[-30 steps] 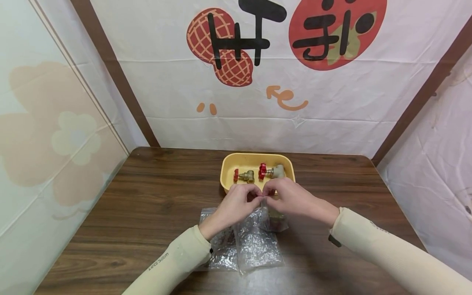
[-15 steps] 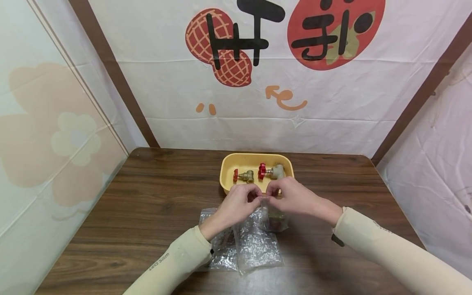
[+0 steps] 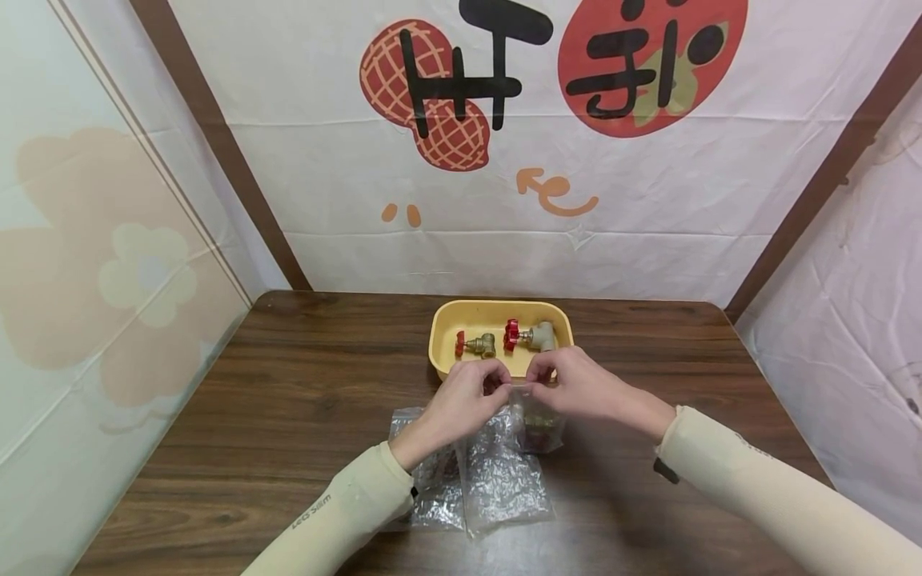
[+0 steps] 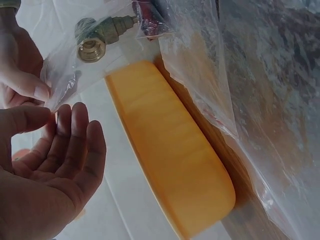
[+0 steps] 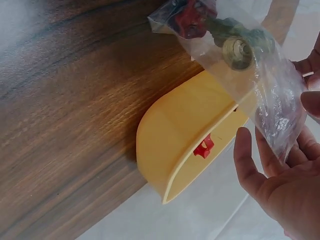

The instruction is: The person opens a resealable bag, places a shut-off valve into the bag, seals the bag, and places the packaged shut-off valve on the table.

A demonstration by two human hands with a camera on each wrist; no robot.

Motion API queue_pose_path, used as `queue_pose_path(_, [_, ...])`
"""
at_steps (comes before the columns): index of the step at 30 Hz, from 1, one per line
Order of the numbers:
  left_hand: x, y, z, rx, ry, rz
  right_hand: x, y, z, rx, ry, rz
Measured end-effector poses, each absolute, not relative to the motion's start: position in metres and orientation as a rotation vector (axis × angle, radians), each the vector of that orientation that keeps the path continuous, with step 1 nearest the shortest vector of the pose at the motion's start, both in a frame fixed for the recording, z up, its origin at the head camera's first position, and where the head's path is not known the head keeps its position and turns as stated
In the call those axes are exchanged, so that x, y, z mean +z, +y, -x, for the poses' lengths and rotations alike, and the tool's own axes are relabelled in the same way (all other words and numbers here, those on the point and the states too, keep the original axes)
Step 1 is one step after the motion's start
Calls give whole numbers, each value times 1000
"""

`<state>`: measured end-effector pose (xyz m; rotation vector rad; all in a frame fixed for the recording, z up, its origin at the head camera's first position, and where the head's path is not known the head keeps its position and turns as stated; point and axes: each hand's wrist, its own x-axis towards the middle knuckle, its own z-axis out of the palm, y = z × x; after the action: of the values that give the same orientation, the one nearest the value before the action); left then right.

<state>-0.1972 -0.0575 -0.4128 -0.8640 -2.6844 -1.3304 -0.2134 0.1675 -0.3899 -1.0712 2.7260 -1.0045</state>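
A clear zip bag (image 3: 536,428) hangs between my two hands, its top edge stretched from one to the other. My left hand (image 3: 461,400) pinches the left end of that edge between thumb and fingertips. At the other end, my right hand (image 3: 587,392) pinches it with thumb and index finger. Inside the bag is a brass valve (image 4: 100,36) with a red handwheel (image 5: 192,20), seen through the plastic in both wrist views. In the left wrist view the remaining fingers (image 4: 92,155) of the left hand lie loosely curled below the bag.
Just beyond the hands stands a yellow tray (image 3: 436,340). It holds a small brass valve (image 3: 487,345) and a larger grey valve (image 3: 542,335), both with red handwheels. Flat clear bags (image 3: 504,492) lie on the wooden table (image 3: 302,448) nearer me, partly under the left forearm.
My right hand has slid a little to the right along the bag's top edge, widening the gap between the hands. The left hand stays in place, still pinching.
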Motion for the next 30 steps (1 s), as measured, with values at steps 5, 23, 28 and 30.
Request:
queue_pose_path(5, [-413, -58, 198, -1329, -2675, 867, -390, 169, 214, -1027, 2717, 1052])
queue_pose_path(23, [-412, -58, 196, -1329, -2691, 844, -390, 168, 214, -1014, 2702, 1243])
queue_pose_path(28, [-412, -58, 196, -1319, -2706, 834, -391, 169, 215, -1022, 2693, 1261])
queue_pose_path(30, [-412, -58, 196, -1319, -2711, 829, -391, 170, 214, -1023, 2703, 1243])
